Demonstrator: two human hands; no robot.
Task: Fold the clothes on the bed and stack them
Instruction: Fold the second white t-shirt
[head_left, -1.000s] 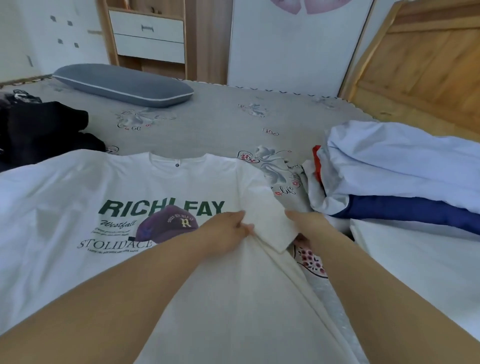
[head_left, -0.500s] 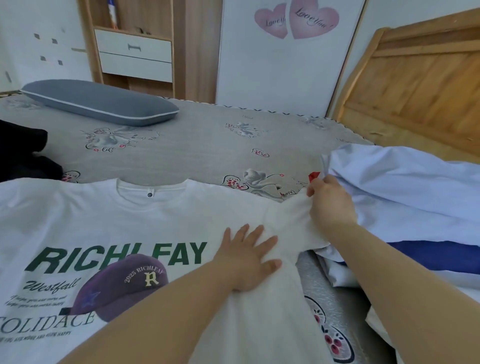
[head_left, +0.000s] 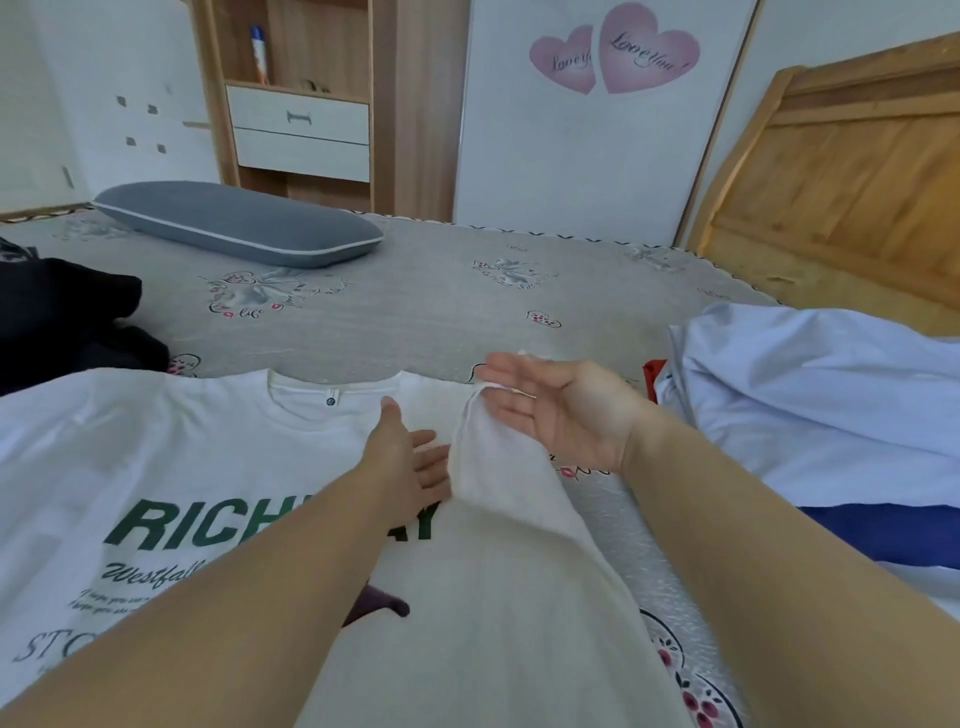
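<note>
Head view, left to right: black garment (head_left: 62, 317) at bed edge; white printed cotton T-shirt (head_left: 171, 467) spread flat on grey patterned bedspread (head_left: 415, 301); left hand (head_left: 410, 457) flat on shirt, fingers straight; right hand (head_left: 550, 410) open-palmed, lifting shirt sleeve (head_left: 493, 467) draped over fingers; pale blue and navy clothing (head_left: 821, 395) heaped far right.

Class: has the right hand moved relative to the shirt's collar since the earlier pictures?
Yes. The right hand has risen from beside the chest print toward the collar, lifting the sleeve.
</note>
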